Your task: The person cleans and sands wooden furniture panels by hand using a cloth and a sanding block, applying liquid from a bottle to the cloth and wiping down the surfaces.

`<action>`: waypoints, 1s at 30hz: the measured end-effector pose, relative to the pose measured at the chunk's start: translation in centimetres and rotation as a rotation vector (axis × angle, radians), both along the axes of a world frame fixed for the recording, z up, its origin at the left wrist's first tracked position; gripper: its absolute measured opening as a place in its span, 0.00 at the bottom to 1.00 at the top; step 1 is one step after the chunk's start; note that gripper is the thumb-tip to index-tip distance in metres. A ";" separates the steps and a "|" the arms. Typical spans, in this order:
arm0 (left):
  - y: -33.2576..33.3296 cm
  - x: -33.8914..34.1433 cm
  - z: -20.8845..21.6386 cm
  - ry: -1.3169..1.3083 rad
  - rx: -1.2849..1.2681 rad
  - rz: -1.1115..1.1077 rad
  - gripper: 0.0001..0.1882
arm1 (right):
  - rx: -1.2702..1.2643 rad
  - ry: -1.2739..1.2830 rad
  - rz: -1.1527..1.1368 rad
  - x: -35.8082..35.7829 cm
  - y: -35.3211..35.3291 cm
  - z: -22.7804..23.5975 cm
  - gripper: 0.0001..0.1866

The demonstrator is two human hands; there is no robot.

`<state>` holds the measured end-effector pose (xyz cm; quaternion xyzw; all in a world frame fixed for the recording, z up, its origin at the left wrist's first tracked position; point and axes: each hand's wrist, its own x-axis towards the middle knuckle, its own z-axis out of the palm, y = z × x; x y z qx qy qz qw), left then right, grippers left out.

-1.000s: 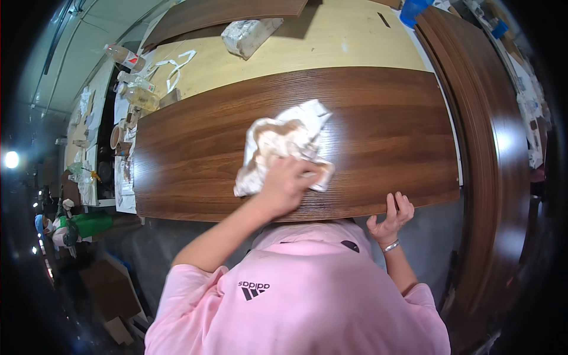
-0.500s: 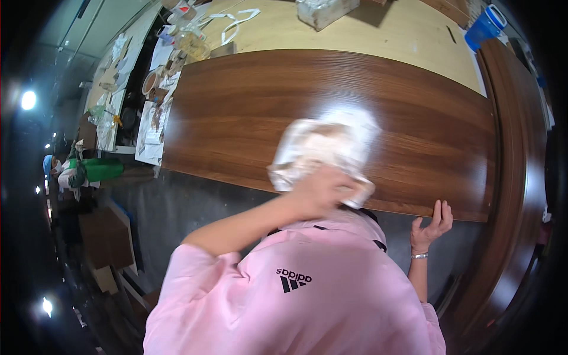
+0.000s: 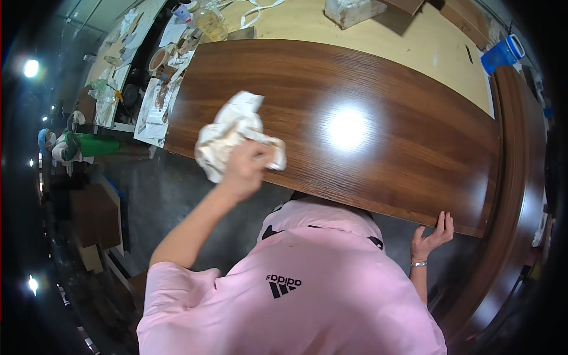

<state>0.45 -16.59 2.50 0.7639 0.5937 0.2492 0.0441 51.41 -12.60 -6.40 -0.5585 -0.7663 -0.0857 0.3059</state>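
Note:
A long, glossy, dark brown wooden panel (image 3: 384, 136) lies across a pale plywood bench (image 3: 438, 53). My left hand (image 3: 245, 168) is shut on a crumpled, stained white rag (image 3: 234, 133) and presses it on the panel's near left part. My right hand (image 3: 432, 236) rests with straight fingers against the panel's near edge at the right and holds nothing. A bright lamp reflection sits in the panel's middle. My pink shirt fills the lower part of the view.
A blue container (image 3: 502, 54) stands at the bench's far right and a plastic-wrapped block (image 3: 354, 10) at the back. A bottle (image 3: 210, 22) and stained papers (image 3: 157, 109) lie beyond the panel's left end. Curved dark wood pieces (image 3: 520, 177) run along the right.
My left hand has swept the rag from the panel's middle toward its left near edge. My right hand stays on the panel's near edge.

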 end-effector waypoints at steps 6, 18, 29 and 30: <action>1.3 0.1 1.2 0.069 -0.012 -0.011 0.12 | -0.002 0.012 -0.059 -0.5 0.0 0.4 0.34; 2.4 12.4 -1.2 -0.224 -0.048 -0.406 0.18 | -0.067 0.067 -0.071 -1.5 -0.4 2.1 0.35; -9.2 -19.3 -3.4 -0.087 0.128 0.802 0.05 | -0.204 0.157 -0.103 -2.5 0.0 5.2 0.36; -9.7 -20.6 -2.3 -0.034 0.099 0.921 0.07 | -0.233 0.159 -0.088 -2.9 0.0 5.7 0.35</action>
